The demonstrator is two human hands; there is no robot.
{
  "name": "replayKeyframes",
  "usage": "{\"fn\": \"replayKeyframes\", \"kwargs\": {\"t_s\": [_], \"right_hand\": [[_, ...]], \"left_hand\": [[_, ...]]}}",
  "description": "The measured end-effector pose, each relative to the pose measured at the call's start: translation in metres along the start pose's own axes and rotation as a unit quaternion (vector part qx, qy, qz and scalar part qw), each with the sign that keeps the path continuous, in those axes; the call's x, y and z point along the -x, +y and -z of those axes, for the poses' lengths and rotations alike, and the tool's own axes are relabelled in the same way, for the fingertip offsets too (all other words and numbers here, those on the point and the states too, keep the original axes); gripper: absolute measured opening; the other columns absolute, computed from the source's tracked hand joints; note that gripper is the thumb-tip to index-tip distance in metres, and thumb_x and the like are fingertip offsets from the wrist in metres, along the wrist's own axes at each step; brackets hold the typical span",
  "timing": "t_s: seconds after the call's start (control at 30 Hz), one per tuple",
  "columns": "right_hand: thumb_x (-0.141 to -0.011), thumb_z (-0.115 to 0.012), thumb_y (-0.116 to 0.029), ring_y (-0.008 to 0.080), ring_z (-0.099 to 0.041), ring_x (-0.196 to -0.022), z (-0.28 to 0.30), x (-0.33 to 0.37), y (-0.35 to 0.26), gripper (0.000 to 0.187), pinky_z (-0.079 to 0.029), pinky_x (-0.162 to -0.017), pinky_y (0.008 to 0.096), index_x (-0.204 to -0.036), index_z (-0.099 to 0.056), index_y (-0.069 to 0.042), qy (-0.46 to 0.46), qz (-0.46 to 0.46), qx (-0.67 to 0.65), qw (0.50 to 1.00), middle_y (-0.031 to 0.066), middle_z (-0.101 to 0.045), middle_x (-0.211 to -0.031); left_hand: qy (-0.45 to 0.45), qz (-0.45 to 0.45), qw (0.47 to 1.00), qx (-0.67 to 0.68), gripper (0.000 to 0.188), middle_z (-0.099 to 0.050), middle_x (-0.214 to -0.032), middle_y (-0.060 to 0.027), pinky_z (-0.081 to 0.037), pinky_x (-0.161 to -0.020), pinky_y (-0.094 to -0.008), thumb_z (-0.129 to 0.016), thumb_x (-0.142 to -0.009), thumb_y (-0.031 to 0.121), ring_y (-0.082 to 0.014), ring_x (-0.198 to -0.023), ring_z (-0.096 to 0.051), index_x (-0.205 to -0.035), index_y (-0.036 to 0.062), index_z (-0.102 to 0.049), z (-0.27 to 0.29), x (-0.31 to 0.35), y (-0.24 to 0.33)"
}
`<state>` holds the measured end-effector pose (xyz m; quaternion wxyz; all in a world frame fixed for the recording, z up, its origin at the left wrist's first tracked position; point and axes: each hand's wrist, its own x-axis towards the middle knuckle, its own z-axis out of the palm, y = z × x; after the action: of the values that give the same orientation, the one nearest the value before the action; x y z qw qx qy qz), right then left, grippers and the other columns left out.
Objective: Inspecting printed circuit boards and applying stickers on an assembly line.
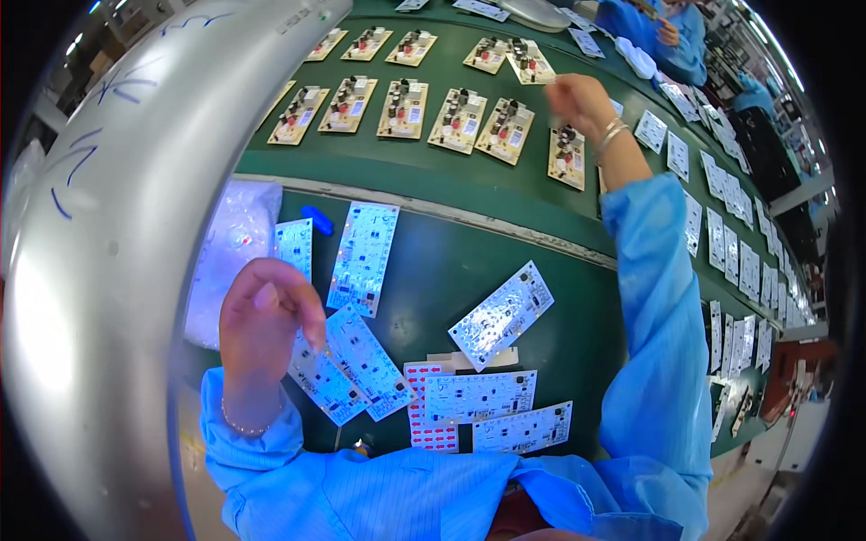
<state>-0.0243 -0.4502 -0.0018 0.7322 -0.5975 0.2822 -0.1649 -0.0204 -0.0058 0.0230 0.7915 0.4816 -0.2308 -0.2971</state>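
Note:
My right hand (585,106) reaches to the far green bench, slightly blurred. Its fingertips close on the corner of a tan circuit board (530,61) with upright components, which sits aslant beside a similar board (487,55). My left hand (266,311) hovers over the near bench with its fingers curled in; anything inside them is hidden. Beneath its fingertips lie white circuit boards (368,362), partly overlapping. Another white circuit board (502,315) rests at an angle to the right. A sheet with red arrow labels (433,439) lies partly under a white board (480,395).
Rows of tan boards (403,108) stand on the far bench beyond a raised metal edge (451,216). A big silvery housing (108,225) fills the left side. Bubble wrap (236,234) and a blue object (317,219) lie near it. A co-worker in blue (677,45) sits across.

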Motion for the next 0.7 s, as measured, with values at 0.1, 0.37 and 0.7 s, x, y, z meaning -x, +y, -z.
{"fn": "replayKeyframes", "kwargs": {"t_s": [0.1,0.37,0.7], "right_hand": [[-0.079,-0.045,-0.006,0.0162,-0.058,-0.063,-0.002,-0.013,0.014,0.016,-0.047,-0.051,0.0221,-0.087,-0.049,0.007,0.047,-0.015,0.004,0.999,0.0128,-0.060,-0.074],[-0.076,-0.048,-0.041,0.0312,-0.058,-0.085,0.026,0.002,-0.023,0.044,-0.044,-0.078,0.0396,-0.098,-0.057,-0.004,0.214,0.082,0.707,0.669,0.0159,-0.060,-0.094],[-0.070,-0.058,-0.039,0.0352,-0.049,-0.102,0.062,-0.030,-0.012,0.059,-0.040,-0.086,0.0403,-0.116,-0.044,-0.006,0.179,-0.041,0.726,0.663,0.0207,-0.043,-0.118]], "left_hand": [[-0.018,-0.045,0.995,-0.084,0.031,-0.048,-0.064,-0.0132,-0.040,-0.041,-0.0277,-0.035,-0.089,0.029,-0.0166,-0.047,-0.045,-0.086,-0.0017,-0.038,0.003,0.005,0.003],[-0.009,-0.005,1.000,-0.026,0.021,-0.052,-0.068,-0.0096,-0.041,-0.047,-0.0239,-0.051,-0.083,0.019,-0.0142,-0.053,-0.049,-0.088,0.0002,-0.045,-0.004,0.004,0.002],[0.000,-0.041,0.994,-0.104,0.031,-0.052,-0.067,-0.0136,-0.043,-0.046,-0.0265,-0.043,-0.086,0.029,-0.0170,-0.050,-0.049,-0.088,-0.0022,-0.042,0.010,0.000,-0.003]]}}
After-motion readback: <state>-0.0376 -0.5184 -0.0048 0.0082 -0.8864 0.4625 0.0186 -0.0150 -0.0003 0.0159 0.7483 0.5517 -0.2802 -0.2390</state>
